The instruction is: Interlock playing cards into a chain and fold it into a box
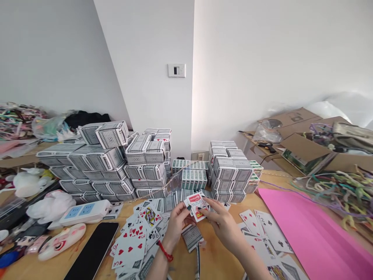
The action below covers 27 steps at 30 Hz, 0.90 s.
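Note:
Between both hands is a small bunch of playing cards (197, 200), topped by a card printed with red "POKER" lettering. My left hand (176, 221) pinches the bunch from the left, thumb on its face; a red cord is round that wrist. My right hand (222, 222) grips its right side with the fingers. Below them a card box with a grey patterned back (192, 237) lies on the table. Loose face-up cards (131, 247) spread to the left, and more loose cards (272, 229) lie at the right.
Stacks of patterned card bundles (109, 157) rise at the back left, another stack (230, 169) at the back right. A black phone (92, 251), a power strip (85, 213) and a white squishy toy (62, 242) are on the left. Pink paper (317, 229) and an open cardboard box (309, 146) are on the right.

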Motion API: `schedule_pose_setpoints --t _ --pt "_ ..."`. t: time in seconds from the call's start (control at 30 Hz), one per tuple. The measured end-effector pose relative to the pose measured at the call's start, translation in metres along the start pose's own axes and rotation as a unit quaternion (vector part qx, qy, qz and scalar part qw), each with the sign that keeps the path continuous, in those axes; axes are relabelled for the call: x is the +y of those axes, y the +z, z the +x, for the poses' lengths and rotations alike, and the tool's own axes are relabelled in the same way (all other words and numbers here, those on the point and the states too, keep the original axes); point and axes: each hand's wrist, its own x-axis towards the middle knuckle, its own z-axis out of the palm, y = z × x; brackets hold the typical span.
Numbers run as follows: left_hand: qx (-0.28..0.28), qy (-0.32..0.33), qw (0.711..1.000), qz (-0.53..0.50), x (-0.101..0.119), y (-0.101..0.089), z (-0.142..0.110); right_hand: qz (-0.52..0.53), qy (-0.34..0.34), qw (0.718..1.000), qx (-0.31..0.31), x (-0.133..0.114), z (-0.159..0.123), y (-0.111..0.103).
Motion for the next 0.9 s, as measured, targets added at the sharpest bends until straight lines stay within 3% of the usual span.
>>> schedule_pose_setpoints --t 0.2,0.3,0.43,0.53,0.67,0.8,0.9 --pt "-0.005 -0.001 0.999 0.033 0.000 0.004 -0.001 0.083 0.065 0.994 -0.003 0.004 -0.003 0.002" --pt "0.017 0.025 0.998 0.057 0.003 0.005 0.000 0.154 0.109 0.981 0.041 0.005 -0.003 0.005" --pt "0.085 0.080 0.990 0.081 0.006 0.004 0.003 0.316 0.220 0.917 0.103 0.004 0.000 0.010" --pt "0.116 0.095 0.984 0.093 0.007 0.002 0.004 0.447 0.256 0.853 0.080 -0.001 0.003 0.013" --pt "0.064 0.093 0.983 0.143 0.003 0.006 0.001 0.556 0.267 0.786 0.043 -0.003 0.004 0.021" --pt "0.001 0.080 0.969 0.233 -0.002 0.013 -0.005 0.564 0.290 0.768 0.087 0.012 -0.001 0.034" --pt "-0.007 0.085 0.966 0.244 0.000 0.014 -0.008 0.565 0.285 0.769 0.085 0.023 -0.004 0.040"
